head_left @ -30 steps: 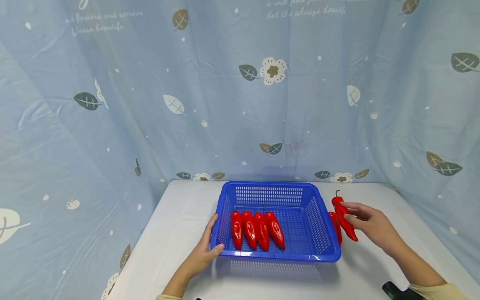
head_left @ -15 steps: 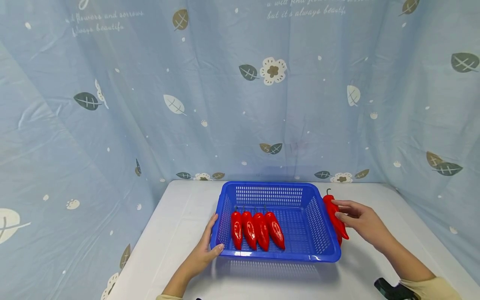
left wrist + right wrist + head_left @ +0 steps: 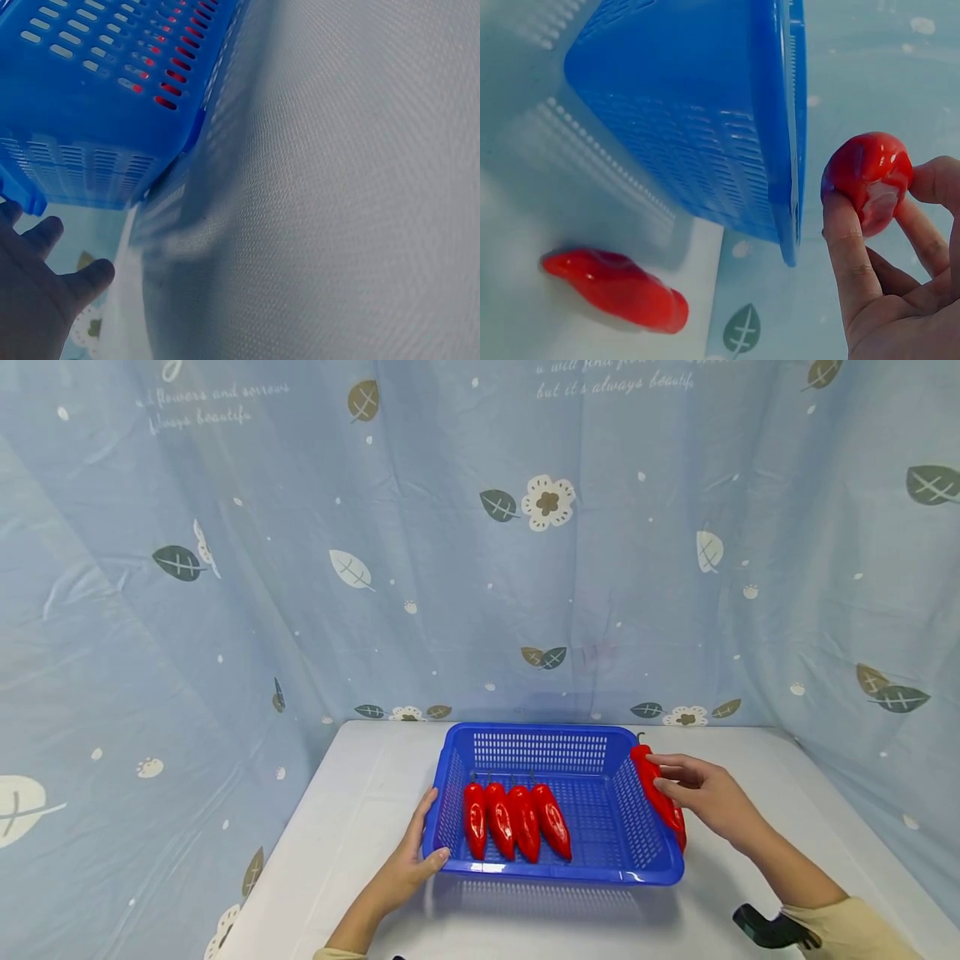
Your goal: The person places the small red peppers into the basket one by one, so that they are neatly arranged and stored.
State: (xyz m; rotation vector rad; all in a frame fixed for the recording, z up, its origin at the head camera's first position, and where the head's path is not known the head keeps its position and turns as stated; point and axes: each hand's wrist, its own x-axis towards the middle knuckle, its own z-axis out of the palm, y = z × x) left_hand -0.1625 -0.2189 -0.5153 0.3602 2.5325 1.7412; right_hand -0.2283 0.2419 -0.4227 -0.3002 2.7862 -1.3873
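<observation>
Near the left corner of a blue plastic basket (image 3: 555, 872), my left hand (image 3: 408, 864) rests against the side, thumb over the rim. In the left wrist view, its visible fingers (image 3: 90, 279) are spread beside the basket. A red chili pepper (image 3: 651, 785) is pinched between the thumb and fingers of my right hand (image 3: 708, 797), over the basket's right rim. The right wrist view shows this pepper (image 3: 870, 161) end-on, beside the rim. Another red chili pepper (image 3: 619, 292) lies on the table outside the basket. Inside, several red chili peppers (image 3: 522, 822) lie in a row on the left.
The basket stands on a white table (image 3: 382, 760), its right part showing bare floor (image 3: 592, 827). A pale blue curtain (image 3: 450, 568) printed with leaves and flowers hangs behind and at the sides. A black device (image 3: 772, 928) sits at the right wrist.
My right hand has moved left with its chili pepper, from beside the basket to over the right rim. The left hand and the peppers inside have stayed where they were.
</observation>
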